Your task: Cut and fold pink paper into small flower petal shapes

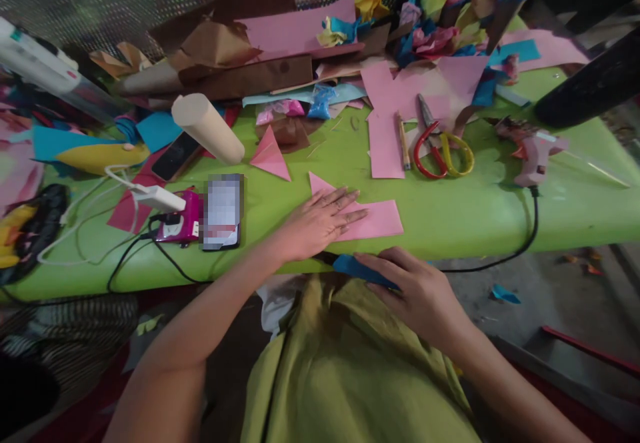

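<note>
My left hand point(325, 221) lies flat with its fingers spread on a piece of pink paper point(377, 221) near the table's front edge. A pointed corner of the paper shows beyond the fingers. Just below, my right hand point(413, 279) is closed around the blue handle of a knife point(357, 269). Its dark blade points left, past the table edge and close to my left wrist; part of the blade is hard to see. Farther back sits a folded pink paper triangle point(271, 155), apart from both hands.
Scissors point(436, 143) and a pencil point(404, 141) lie beyond the paper. A glue gun point(535, 156) with its cord is at right. At left are a phone point(223, 213), a magenta power adapter point(185, 219) and a paper roll point(207, 129). Coloured paper flowers point(450, 9) crowd the back.
</note>
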Demonstrator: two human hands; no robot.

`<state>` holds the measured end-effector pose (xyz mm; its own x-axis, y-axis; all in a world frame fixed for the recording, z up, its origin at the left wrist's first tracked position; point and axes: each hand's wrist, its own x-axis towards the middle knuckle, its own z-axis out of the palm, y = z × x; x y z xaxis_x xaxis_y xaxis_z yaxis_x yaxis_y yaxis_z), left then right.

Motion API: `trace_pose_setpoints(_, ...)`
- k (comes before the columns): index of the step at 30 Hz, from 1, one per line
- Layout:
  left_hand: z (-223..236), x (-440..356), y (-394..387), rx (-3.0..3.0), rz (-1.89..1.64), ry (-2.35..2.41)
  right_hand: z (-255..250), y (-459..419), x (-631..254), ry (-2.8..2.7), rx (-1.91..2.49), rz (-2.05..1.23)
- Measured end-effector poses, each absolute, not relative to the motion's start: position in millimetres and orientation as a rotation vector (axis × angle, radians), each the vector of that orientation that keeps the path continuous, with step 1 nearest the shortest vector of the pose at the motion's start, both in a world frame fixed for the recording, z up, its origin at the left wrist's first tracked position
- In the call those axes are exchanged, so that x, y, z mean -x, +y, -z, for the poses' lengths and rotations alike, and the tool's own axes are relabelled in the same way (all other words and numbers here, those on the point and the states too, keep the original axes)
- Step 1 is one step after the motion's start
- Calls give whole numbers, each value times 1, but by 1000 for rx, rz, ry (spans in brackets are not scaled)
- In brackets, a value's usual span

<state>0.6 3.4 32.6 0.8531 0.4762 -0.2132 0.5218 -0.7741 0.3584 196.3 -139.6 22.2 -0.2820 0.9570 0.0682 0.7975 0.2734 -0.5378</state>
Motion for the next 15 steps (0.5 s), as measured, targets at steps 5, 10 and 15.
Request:
trace_pose_setpoints(5, -36, 3, 15, -2416, 25, 708, -33, -140, -207, -2117, 1528, -711)
trace_pose_setpoints(10, -42, 11, 23, -2309, -119, 750, -59, -122, -244, -1938, 1616, -576)
trace_pose_setpoints(15, -44, 10, 20, -2524, -123, 733, -73, -60, -270, -1865, 1751, -176)
